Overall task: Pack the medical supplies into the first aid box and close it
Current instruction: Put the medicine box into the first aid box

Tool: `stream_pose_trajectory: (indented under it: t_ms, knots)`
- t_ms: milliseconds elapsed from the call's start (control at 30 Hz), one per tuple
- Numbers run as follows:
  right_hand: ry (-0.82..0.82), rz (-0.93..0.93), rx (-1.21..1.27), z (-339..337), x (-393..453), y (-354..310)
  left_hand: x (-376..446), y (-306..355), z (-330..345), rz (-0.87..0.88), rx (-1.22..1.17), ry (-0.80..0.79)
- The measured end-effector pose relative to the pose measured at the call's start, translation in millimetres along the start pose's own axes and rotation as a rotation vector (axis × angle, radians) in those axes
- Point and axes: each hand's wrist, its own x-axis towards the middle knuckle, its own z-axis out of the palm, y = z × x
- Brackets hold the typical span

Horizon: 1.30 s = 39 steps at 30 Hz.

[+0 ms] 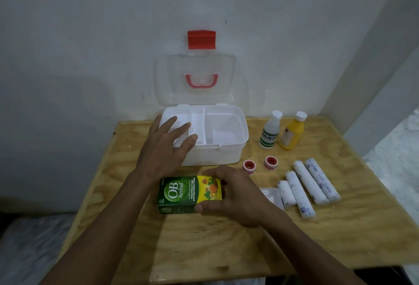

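The first aid box (204, 139) sits on the wooden table (204, 239) with its clear lid (195, 80) propped open against the wall, so both compartments lie ready to fill. The left hand (165, 146) rests on the box's near-left rim, fingers straight and spread, probably to steady it. Just in front of the box, the right hand (231, 196) curls thumb and fingers around the green medicine carton (183, 195), likely to lift it in. Right of the box wait two bottles (281, 130), two tape rolls (259, 164) and four bandage rolls (308, 188).
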Motion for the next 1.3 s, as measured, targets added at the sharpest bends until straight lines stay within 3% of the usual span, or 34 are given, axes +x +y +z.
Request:
stream_pose_trajectory:
  t_ms: [333, 567, 733, 967, 1300]
  knots:
    - [0.126, -0.031, -0.017, -96, -40, -10, -6, 12, -10, -0.064, -0.026, -0.007]
    - [0.265, -0.008, -0.233, -174, 13, -18, -8, 16, -11, -0.081, -0.042, -0.003]
    - [0.129, 0.009, -0.429, -189, 69, -15, -8, 19, -12, -0.070, -0.054, 0.009]
    - [-0.090, 0.000, -0.679, -160, 120, -23, -8, 17, -10, -0.060, -0.050, 0.023]
    - [-0.228, -0.004, -0.677, -110, 151, -6, -7, 17, -9, -0.081, -0.072, 0.013]
